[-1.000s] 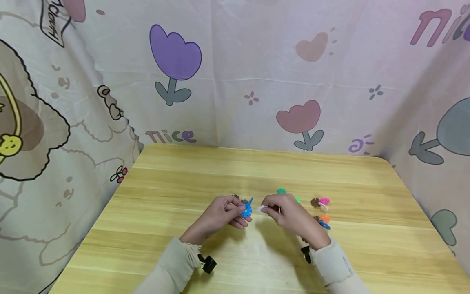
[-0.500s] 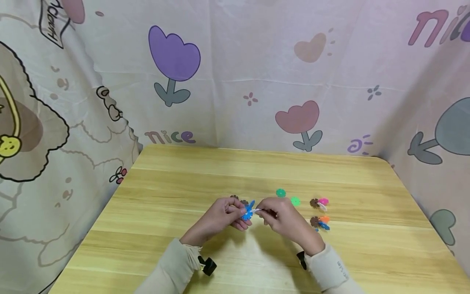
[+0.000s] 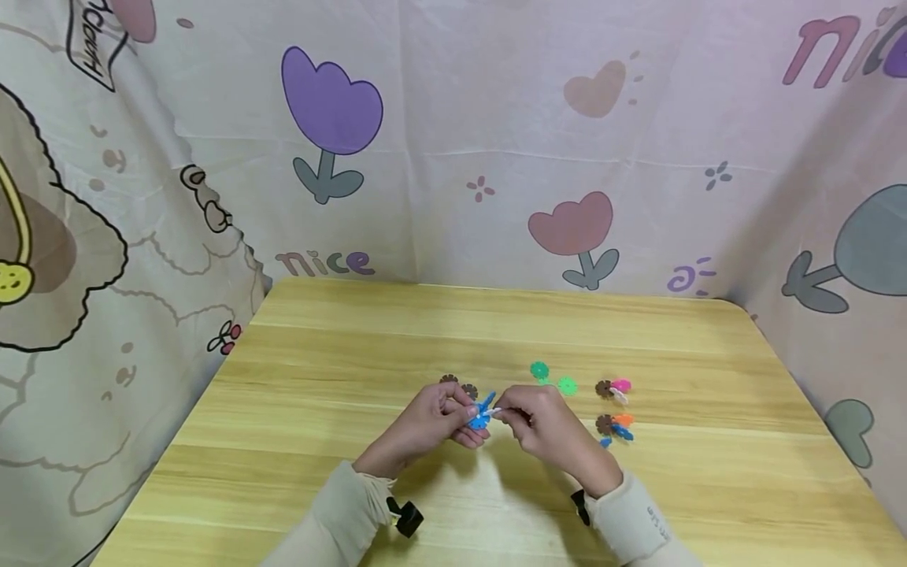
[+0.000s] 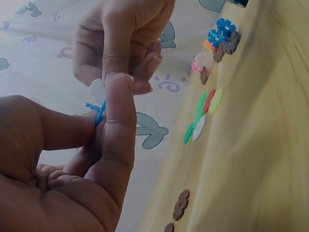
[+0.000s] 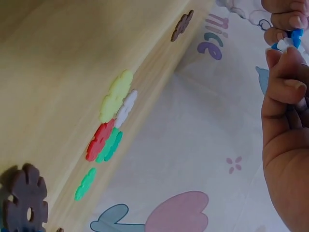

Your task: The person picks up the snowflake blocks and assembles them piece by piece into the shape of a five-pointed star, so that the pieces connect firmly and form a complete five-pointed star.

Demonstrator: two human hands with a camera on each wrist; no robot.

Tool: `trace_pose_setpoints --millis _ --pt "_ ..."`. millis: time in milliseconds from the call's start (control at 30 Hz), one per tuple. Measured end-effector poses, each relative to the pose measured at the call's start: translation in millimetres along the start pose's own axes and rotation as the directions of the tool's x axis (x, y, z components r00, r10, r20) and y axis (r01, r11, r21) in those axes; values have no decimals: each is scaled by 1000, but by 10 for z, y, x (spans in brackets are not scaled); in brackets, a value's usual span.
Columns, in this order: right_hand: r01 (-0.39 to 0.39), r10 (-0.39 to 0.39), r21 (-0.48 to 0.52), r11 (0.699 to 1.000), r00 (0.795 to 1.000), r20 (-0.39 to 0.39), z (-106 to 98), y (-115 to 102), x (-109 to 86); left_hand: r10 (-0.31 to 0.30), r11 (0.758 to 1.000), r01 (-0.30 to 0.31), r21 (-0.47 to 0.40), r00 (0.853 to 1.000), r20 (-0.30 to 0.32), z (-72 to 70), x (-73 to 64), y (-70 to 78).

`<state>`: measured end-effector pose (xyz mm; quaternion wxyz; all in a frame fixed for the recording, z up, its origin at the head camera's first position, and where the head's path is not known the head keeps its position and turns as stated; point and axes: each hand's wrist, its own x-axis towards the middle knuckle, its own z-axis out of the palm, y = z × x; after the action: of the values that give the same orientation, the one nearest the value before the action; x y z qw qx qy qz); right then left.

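Observation:
Slightly above the table, my left hand (image 3: pixel 435 417) pinches a blue notched snowflake disc (image 3: pixel 479 423) between thumb and fingers. A second blue disc sticks up from it at an angle. From the right, my right hand (image 3: pixel 553 425) pinches a white snowflake disc (image 4: pixel 97 90) by its edge. The white disc touches the blue pair; fingers partly hide the spot, so how deep it sits I cannot tell. Two brown discs (image 3: pixel 469 390) lie just beyond my left hand.
On the wooden table (image 3: pixel 340 331), green discs (image 3: pixel 568 386) lie behind my right hand. Yellow (image 5: pixel 116 96), red (image 5: pixel 100 140) and white discs (image 5: pixel 126 108) lie near them. To the right are a brown-pink-white cluster (image 3: pixel 604 389) and a brown-orange-blue cluster (image 3: pixel 604 425). A printed cloth hangs behind.
My right hand has moved left and brought the white disc from a gap away into contact with the blue pair. My left hand has stayed nearly in place, still pinching the blue disc.

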<state>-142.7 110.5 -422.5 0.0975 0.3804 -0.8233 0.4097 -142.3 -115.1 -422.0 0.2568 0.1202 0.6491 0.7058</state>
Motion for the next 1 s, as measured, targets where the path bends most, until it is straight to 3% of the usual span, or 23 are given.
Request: trace_pose_setpoints --millis 167,700,1000 --pt "-42 41 21 999 999 31 -1 -7 4 -6 1000 6 26 1000 2 -55 10 4" --pt "-33 33 -11 999 998 45 -38 -19 -23 -5 1000 4 28 999 41 -56 40 -31" --pt "-28 32 -31 999 991 131 -68 -2 -143 -43 996 38 86 998 52 -19 63 -111"
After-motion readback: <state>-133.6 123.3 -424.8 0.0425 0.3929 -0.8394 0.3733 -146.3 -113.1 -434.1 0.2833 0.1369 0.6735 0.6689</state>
